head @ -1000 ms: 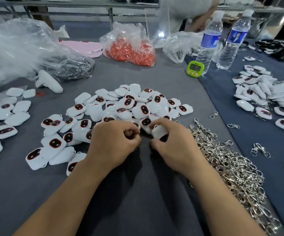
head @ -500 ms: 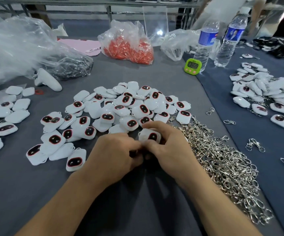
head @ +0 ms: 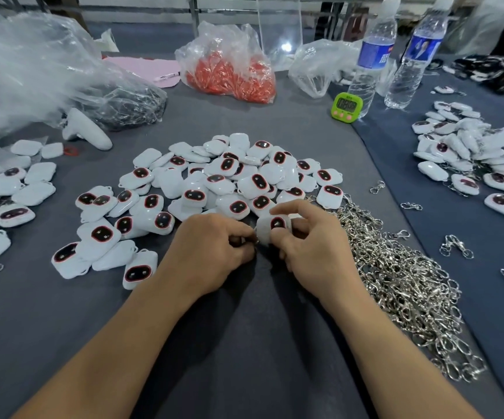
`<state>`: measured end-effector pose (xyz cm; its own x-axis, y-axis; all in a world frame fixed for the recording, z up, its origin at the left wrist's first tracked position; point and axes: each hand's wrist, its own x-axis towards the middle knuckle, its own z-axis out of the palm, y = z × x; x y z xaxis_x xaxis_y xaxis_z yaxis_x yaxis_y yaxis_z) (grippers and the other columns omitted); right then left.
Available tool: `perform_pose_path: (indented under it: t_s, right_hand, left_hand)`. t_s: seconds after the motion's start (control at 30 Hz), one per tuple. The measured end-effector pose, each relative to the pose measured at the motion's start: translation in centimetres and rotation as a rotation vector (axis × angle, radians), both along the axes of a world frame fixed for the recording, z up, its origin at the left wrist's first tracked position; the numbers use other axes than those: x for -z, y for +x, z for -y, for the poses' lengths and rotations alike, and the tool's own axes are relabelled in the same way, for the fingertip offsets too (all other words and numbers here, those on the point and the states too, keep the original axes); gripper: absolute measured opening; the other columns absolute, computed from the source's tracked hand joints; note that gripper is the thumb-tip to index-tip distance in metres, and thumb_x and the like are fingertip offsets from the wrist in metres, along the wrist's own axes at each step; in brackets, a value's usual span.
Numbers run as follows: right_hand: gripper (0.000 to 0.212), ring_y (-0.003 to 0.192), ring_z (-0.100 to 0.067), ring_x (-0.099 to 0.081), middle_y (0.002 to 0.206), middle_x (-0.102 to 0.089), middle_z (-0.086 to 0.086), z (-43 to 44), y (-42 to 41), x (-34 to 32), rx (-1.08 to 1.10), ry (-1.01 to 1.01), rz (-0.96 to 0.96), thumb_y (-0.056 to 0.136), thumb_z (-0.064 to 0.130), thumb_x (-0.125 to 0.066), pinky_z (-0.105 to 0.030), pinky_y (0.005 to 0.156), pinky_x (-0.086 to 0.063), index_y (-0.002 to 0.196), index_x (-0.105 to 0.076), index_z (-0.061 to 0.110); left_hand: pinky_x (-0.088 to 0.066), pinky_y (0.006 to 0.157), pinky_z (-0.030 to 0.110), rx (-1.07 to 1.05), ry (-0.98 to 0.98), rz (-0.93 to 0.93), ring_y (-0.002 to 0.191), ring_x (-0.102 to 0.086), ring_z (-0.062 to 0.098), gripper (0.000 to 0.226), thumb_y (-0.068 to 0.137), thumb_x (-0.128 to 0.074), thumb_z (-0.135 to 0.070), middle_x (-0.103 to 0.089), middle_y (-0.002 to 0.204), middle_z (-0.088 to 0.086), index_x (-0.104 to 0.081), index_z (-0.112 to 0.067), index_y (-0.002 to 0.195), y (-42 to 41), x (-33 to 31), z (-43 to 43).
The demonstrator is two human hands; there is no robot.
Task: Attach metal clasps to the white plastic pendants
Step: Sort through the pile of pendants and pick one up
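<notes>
My right hand (head: 314,249) holds a white plastic pendant (head: 273,226) with a dark red-rimmed face, pinched between thumb and fingers, index finger lifted above it. My left hand (head: 211,249) has its fingers curled tight against the pendant's left edge, pinching something small there; a glint of metal shows, and the clasp itself is mostly hidden. A heap of loose white pendants (head: 229,176) lies just beyond both hands. A long pile of silver metal clasps (head: 402,282) runs along my right forearm.
More pendants lie at the left (head: 9,192) and in a heap on the blue cloth at right (head: 474,164). At the back stand two water bottles (head: 371,55), a green timer (head: 347,106), a bag of red parts (head: 229,71) and clear plastic bags (head: 33,74). A white controller (head: 86,133) lies at left.
Both hands stay together on the pendant. The pendant has turned in my right hand so its dark face shows, and my right index finger has lifted off it.
</notes>
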<state>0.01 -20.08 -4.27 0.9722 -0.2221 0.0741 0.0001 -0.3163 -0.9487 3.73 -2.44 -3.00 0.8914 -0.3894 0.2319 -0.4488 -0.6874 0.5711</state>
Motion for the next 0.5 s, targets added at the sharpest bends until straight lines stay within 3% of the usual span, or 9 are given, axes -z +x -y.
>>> perform_pose_path:
  t_s: [0.17,0.27,0.37,0.5]
  right_hand:
    - [0.024,0.052,-0.009,-0.049,0.057,-0.06,0.008,0.43,0.2,0.02,0.003,-0.058,0.025,0.092,0.011,-0.067,-0.026,0.055,-0.041,0.098,-0.072,0.034]
    - [0.022,0.053,-0.009,-0.049,0.06,-0.061,0.004,0.45,0.13,-0.04,0.005,-0.077,0.037,0.094,0.012,-0.067,-0.026,0.056,-0.042,0.098,-0.073,0.033]
    - [0.02,0.055,-0.014,-0.048,0.07,-0.064,-0.015,0.48,0.14,-0.28,-0.011,-0.091,0.024,0.093,0.013,-0.068,-0.032,0.059,-0.044,0.096,-0.074,0.032]
    - [0.021,0.051,-0.013,-0.046,0.071,-0.065,-0.013,0.57,0.21,-0.5,-0.018,-0.126,0.006,0.092,0.013,-0.068,-0.029,0.056,-0.043,0.095,-0.075,0.032]
  left_hand:
    - [-0.036,0.068,0.0,0.006,0.001,-0.008,0.074,-0.054,-0.019,0.022,0.077,-0.081,-0.028,-0.06,0.071,-0.026,-0.08,-0.033,0.099,0.11,0.03,0.03]
    - [-0.034,0.071,-0.002,0.02,-0.016,-0.005,0.077,-0.051,-0.025,0.023,0.077,-0.082,-0.024,-0.053,0.067,-0.034,-0.08,-0.032,0.099,0.15,-0.01,-0.01]
    - [-0.036,0.071,0.001,0.024,-0.02,0.002,0.082,-0.055,-0.015,0.025,0.077,-0.082,-0.023,-0.053,0.065,-0.031,-0.078,-0.036,0.098,0.15,-0.05,-0.06]
    - [-0.036,0.064,0.01,0.009,0.031,0.029,0.073,-0.055,0.003,0.019,0.08,-0.079,-0.028,-0.058,0.069,-0.022,-0.079,-0.035,0.098,0.07,-0.02,0.04]
